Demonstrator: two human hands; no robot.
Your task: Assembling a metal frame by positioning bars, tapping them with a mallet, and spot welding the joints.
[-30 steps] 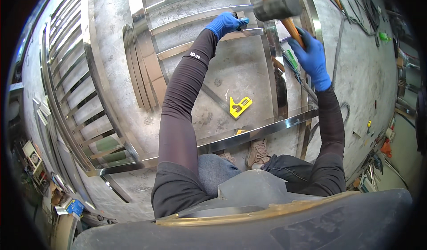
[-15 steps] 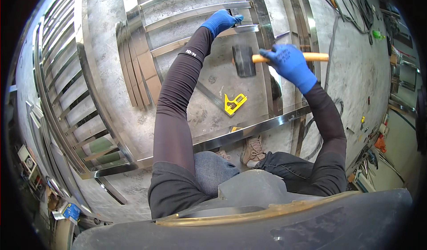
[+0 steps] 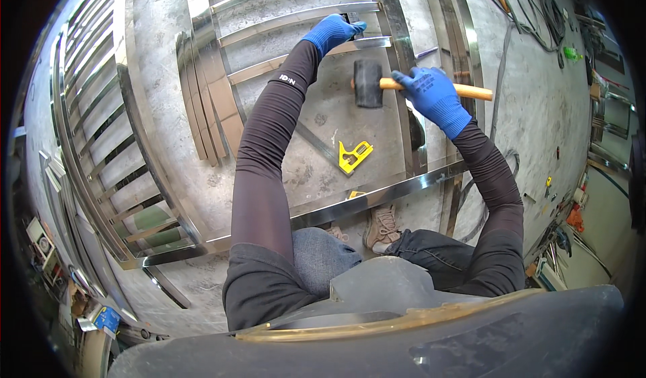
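My right hand (image 3: 432, 97), in a blue glove, grips the wooden handle of a black rubber mallet (image 3: 368, 83). The mallet head hangs just above the concrete floor, below a steel crossbar (image 3: 306, 54) of a shiny metal frame (image 3: 404, 55). My left hand (image 3: 332, 31), also blue-gloved, reaches far forward and presses on the end of that crossbar where it meets the frame's upright, with a small dark part under the fingers. A yellow square (image 3: 354, 155) lies on the floor between my arms.
Loose flat steel strips (image 3: 202, 102) lie left of my left arm. A barred steel gate panel (image 3: 101, 142) lies at far left. Cables (image 3: 538, 15) and small tools litter the floor at right. My shoe (image 3: 381, 227) rests by the near frame rail (image 3: 363, 200).
The mallet swung down from raised at upper right to low beside the crossbar, its handle turning horizontal. My left hand stayed on the crossbar end.
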